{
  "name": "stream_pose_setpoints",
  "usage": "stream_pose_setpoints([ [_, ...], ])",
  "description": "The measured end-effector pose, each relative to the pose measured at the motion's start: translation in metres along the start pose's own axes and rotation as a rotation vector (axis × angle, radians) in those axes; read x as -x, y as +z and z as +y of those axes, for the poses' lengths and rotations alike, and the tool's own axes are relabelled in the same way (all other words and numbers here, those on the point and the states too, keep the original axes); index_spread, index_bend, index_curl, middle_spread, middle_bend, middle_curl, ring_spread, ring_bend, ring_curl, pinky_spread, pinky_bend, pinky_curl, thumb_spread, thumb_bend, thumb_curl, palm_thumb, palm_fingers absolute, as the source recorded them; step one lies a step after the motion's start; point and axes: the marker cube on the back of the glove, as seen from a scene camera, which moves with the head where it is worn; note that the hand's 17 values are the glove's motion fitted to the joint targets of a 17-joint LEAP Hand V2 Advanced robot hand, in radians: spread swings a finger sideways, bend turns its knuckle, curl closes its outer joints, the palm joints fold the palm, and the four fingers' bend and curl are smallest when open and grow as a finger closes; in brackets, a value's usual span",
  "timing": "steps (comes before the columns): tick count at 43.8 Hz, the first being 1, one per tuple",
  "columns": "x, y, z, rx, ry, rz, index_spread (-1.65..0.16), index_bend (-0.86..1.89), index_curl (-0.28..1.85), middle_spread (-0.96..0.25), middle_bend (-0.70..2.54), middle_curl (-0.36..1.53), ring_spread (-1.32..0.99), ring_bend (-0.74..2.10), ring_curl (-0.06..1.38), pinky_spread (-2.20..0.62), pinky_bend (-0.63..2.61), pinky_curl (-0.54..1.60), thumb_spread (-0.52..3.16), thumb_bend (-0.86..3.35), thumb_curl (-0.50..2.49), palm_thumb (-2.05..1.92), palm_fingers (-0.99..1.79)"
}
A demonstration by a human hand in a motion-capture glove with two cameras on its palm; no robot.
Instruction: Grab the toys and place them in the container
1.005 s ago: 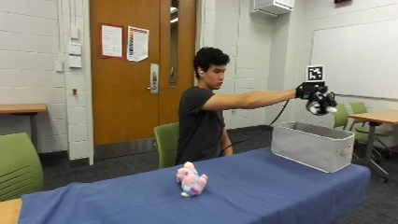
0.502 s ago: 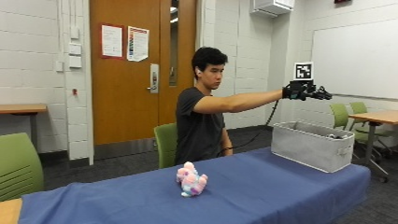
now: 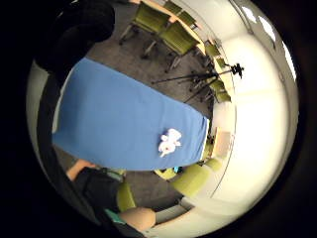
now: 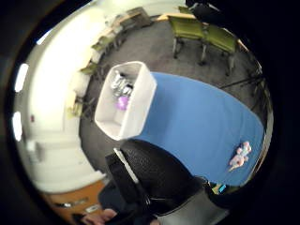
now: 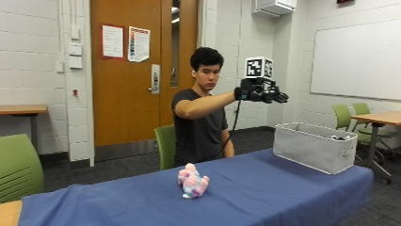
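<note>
My grip (image 5: 262, 92) is up in the air w/ fingers spread wide, holding nothing, arm stretched out above the worktop (image 5: 263, 188), between the toy and the container. Grey container (image 5: 314, 146) sits at the worktop's end on its blue cloth; thumb-side view shows a few items inside, incl. sth purple (image 4: 123, 102). Pink plush toy (image 5: 192, 181) stands mid-worktop, well apart from the container.
</note>
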Motion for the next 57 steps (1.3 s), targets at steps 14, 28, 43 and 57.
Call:
stream_pose_setpoints([
  [14,-0.173,0.090,0.070,0.062,0.256,-0.011,-0.32,0.17,0.36,-0.06,0.27,0.42,-0.20,0.50,0.27,-0.03,0.87,0.34,0.95,-0.11,0.19,-0.16,0.00],
  [28,-0.251,0.220,0.103,0.168,0.415,-0.090,-0.35,0.23,0.40,-0.07,0.20,0.40,-0.20,0.39,0.25,-0.03,0.87,0.34,1.00,-0.09,0.16,-0.12,-0.02],
  [43,-0.259,0.309,0.154,0.309,0.419,-0.106,-0.36,0.17,0.40,-0.07,0.12,0.34,-0.16,0.26,0.23,-0.02,0.99,0.37,1.06,-0.06,0.16,-0.07,-0.07],
  [57,-0.249,0.309,0.197,0.154,0.444,-0.202,-0.38,0.20,0.40,-0.17,0.27,0.35,-0.31,0.62,0.32,-0.17,0.89,0.33,1.20,0.04,0.22,0.10,0.40],
])
